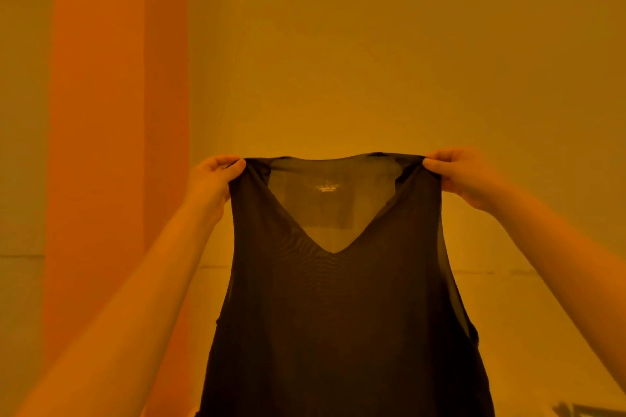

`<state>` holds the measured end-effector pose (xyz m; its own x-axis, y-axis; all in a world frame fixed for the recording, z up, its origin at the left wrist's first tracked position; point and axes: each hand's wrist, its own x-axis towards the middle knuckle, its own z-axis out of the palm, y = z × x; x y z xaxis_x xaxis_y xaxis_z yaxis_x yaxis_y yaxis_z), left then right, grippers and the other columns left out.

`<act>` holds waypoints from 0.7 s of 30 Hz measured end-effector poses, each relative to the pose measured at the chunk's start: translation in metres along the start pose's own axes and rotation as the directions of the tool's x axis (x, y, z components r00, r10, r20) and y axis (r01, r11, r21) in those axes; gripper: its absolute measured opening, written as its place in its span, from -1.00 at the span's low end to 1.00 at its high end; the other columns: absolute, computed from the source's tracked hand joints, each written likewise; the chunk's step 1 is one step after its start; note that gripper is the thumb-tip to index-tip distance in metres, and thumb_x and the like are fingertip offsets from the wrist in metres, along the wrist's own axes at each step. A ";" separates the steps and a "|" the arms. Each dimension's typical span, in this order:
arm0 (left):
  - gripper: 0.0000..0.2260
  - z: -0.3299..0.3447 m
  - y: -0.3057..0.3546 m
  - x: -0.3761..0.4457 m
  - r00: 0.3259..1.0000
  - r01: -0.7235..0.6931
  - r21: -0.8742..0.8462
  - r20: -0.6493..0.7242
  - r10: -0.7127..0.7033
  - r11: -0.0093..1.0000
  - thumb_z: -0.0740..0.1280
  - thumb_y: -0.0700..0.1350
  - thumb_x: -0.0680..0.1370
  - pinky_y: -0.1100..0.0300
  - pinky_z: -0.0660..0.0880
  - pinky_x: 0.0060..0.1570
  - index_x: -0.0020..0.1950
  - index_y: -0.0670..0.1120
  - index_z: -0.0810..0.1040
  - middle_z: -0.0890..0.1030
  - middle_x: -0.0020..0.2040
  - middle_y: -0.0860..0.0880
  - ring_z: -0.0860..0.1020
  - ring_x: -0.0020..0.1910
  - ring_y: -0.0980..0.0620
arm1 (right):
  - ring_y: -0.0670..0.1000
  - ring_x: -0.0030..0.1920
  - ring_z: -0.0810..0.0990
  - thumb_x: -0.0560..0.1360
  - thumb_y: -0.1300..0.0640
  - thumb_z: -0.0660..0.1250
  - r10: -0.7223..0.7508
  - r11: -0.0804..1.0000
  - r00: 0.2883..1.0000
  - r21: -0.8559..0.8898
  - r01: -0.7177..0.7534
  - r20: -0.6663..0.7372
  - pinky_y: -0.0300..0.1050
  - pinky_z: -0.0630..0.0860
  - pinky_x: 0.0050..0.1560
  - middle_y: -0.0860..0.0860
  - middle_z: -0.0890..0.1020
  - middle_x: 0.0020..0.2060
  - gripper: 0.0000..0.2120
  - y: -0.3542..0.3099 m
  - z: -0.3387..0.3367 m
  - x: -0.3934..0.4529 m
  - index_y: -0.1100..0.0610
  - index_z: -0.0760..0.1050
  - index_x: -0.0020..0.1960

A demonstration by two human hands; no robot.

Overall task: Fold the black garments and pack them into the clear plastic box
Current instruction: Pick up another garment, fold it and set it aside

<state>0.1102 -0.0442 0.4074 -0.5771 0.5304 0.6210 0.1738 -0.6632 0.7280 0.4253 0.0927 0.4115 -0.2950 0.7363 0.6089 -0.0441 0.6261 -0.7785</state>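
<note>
Black sleeveless V-neck garment (338, 315) held up in the air in front of the person, spread wide at chest-to-face height. Left hand (211, 181) pinches the left shoulder strap; right hand (462, 176) pinches the right one. Fingers (437, 164) on both sides curled round the fabric, thumbs toward the neckline. Top edge taut and about level between the two grips.

Long axis runs straight down from the hands; hem drops out of view below, so its end is unseen. Both hands equally near, one at each upper corner. Fabric thin, light shows through at the neck, small label (326, 187) visible inside.

Orange panel (115, 112) on the wall behind left. Clear box not in view. Likely next: lay it flat to fold; no surface is clearly in view.
</note>
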 end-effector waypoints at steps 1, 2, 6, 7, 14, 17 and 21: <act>-0.86 -0.002 -0.012 0.002 1.000 0.027 0.012 -0.002 -0.027 1.000 0.29 -0.28 0.54 0.41 0.50 -0.40 -0.17 -0.08 0.48 0.56 -0.30 0.03 0.54 -0.32 0.18 | -0.06 -0.24 0.54 0.55 0.27 0.21 0.021 1.000 1.000 -0.007 -0.021 0.009 -0.38 0.52 -0.41 0.05 0.54 -0.26 -0.84 0.009 0.004 0.003 0.16 0.48 -0.18; -0.86 -0.004 -0.025 0.005 0.998 0.057 0.031 -0.005 -0.056 0.998 0.30 -0.28 0.54 0.41 0.50 -0.40 -0.17 -0.07 0.48 0.54 -0.26 0.02 0.53 -0.29 0.16 | -0.06 -0.24 0.54 0.55 0.27 0.20 0.044 0.999 0.999 -0.015 -0.043 0.020 -0.38 0.52 -0.41 0.05 0.54 -0.25 -0.85 0.020 0.008 0.007 0.16 0.48 -0.17; -0.88 -0.020 -0.100 0.021 0.982 0.191 0.131 -0.022 -0.189 0.973 0.31 -0.27 0.53 0.30 0.49 -0.26 -0.15 -0.07 0.49 0.53 -0.22 0.00 0.51 -0.25 0.15 | -0.04 -0.24 0.54 0.55 0.28 0.21 0.154 0.986 0.986 -0.078 -0.149 0.063 -0.39 0.51 -0.42 0.06 0.55 -0.25 -0.86 0.085 0.033 0.028 0.18 0.48 -0.16; -0.88 -0.026 -0.124 0.023 0.973 0.231 0.152 -0.027 -0.229 0.961 0.31 -0.27 0.53 0.27 0.48 -0.22 -0.15 -0.07 0.50 0.53 -0.22 0.00 0.51 -0.24 0.14 | -0.04 -0.25 0.53 0.55 0.27 0.21 0.186 0.979 0.980 -0.101 -0.178 0.075 -0.38 0.51 -0.43 0.05 0.54 -0.26 -0.85 0.108 0.041 0.033 0.18 0.48 -0.17; -0.86 -0.073 -0.321 0.023 0.839 0.540 0.263 -0.099 -0.535 0.799 0.32 -0.28 0.52 0.28 0.43 -0.25 -0.17 -0.06 0.46 0.51 -0.20 0.01 0.49 -0.23 0.14 | -0.01 -0.24 0.53 0.54 0.23 0.24 0.493 0.841 0.855 -0.340 -0.422 0.160 -0.20 0.47 -0.26 0.08 0.55 -0.27 -0.83 0.306 0.099 0.059 0.18 0.49 -0.22; -0.87 -0.086 -0.405 0.015 0.766 0.632 0.343 -0.140 -0.628 0.695 0.34 -0.27 0.52 0.27 0.46 -0.25 -0.16 -0.07 0.48 0.53 -0.16 -0.01 0.51 -0.20 0.12 | 0.01 -0.22 0.52 0.54 0.23 0.25 0.591 0.760 0.793 -0.431 -0.486 0.149 -0.19 0.46 -0.27 0.10 0.54 -0.27 -0.82 0.390 0.117 0.054 0.20 0.50 -0.23; -0.86 -0.091 -0.493 0.004 0.694 0.695 0.417 -0.180 -0.697 0.585 0.36 -0.27 0.51 0.29 0.45 -0.29 -0.19 -0.07 0.48 0.54 -0.19 -0.02 0.51 -0.23 0.11 | 0.01 -0.26 0.50 0.53 0.25 0.26 0.682 0.672 0.721 -0.494 -0.552 0.121 -0.20 0.44 -0.30 0.09 0.52 -0.31 -0.80 0.478 0.140 0.036 0.19 0.48 -0.27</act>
<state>-0.0501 0.2365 0.0248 -0.6655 0.7352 -0.1285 0.0333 0.2012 0.9790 0.2602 0.3830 0.0398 -0.3579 0.9273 -0.1099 0.6048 0.1405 -0.7839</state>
